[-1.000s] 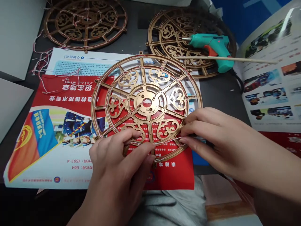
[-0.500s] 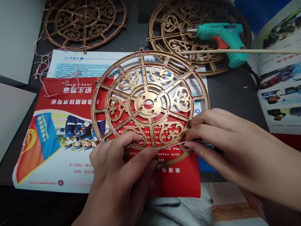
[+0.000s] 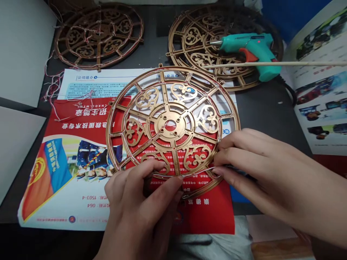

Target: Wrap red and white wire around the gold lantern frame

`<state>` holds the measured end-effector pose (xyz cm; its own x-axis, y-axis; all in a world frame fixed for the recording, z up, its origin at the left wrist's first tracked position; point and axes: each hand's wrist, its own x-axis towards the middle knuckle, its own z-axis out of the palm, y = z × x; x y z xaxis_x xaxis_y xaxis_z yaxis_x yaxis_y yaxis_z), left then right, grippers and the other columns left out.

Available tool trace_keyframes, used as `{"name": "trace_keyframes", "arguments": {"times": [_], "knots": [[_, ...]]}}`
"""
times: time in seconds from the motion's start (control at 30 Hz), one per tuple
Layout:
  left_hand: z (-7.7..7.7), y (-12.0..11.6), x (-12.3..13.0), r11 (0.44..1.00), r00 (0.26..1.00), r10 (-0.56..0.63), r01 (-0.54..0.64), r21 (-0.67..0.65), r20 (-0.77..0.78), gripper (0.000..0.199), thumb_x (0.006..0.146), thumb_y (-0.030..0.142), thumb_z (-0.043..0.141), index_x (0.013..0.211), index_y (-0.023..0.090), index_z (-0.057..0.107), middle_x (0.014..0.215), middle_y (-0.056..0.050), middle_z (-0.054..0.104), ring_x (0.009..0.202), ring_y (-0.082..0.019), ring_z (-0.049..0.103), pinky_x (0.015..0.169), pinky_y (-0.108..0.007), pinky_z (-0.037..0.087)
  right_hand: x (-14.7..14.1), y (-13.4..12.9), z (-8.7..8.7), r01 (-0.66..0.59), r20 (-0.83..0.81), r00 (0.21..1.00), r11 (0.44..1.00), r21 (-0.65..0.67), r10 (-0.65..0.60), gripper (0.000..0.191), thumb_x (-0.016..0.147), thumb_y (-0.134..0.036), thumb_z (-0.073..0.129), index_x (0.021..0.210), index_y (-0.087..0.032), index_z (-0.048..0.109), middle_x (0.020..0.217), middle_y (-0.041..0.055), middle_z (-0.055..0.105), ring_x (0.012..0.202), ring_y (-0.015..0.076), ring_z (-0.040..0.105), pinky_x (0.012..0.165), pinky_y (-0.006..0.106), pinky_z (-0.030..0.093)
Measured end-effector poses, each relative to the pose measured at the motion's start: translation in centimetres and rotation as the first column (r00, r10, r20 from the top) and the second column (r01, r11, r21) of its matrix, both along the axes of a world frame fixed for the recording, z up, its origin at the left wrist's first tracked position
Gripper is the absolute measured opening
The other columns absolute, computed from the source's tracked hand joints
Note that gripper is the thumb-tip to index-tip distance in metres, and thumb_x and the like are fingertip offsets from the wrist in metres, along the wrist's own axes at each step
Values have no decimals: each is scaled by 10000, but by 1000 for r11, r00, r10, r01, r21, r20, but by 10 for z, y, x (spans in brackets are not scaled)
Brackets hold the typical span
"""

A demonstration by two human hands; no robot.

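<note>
A round gold openwork frame (image 3: 168, 136), with spokes, rings and scrollwork, lies in front of me. Its near rim is between my two hands. My left hand (image 3: 141, 202) grips the lower edge, thumb pressed on the inner ring beside a spoke. A thin pale wire (image 3: 199, 170) runs from that thumb along the ring to my right hand (image 3: 249, 166). There the thumb and fingers are pinched together on the wire, against the frame's lower right side. More wire follows the frame's rings. The undersides of both hands' grips are hidden.
Beneath the frame lies a red and white printed leaflet (image 3: 62, 209). A teal glue gun (image 3: 246, 47) and a thin wooden stick (image 3: 298, 64) rest over more gold frames (image 3: 171, 39) at the back right. Another wired frame (image 3: 99, 54) sits back left, with tangled wires (image 3: 52, 88) beside it.
The whole view has shifted slightly, so things appear a little lower. Both hands keep their grips, with the wire still stretched between them.
</note>
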<state>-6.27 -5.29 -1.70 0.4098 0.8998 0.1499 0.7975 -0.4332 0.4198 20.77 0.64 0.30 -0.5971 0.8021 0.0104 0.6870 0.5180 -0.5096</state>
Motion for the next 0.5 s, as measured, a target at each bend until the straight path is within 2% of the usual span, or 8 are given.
{"name": "trace_keyframes", "arguments": {"times": [0.27,0.5], "knots": [[-1,-1,4,999,998,50,-50,4,34,358,992,94,629,1269,313,687,1414,-93,524,1202,-285,533,993,-507,370,0,-3,-1,21,-31,999,1000,7,-20,137,1058,-202,525,1017,-223,654,997,37,605,896,191,538,748,347,404],[-1,2,-1,1000,1000,-2,2,-3,3,378,977,97,652,1292,303,681,1423,-101,518,1227,-290,529,1008,-512,371,2,-4,-2,27,-21,999,1000,4,-27,135,1055,-214,528,1015,-223,656,1001,37,604,902,193,541,756,345,404]]}}
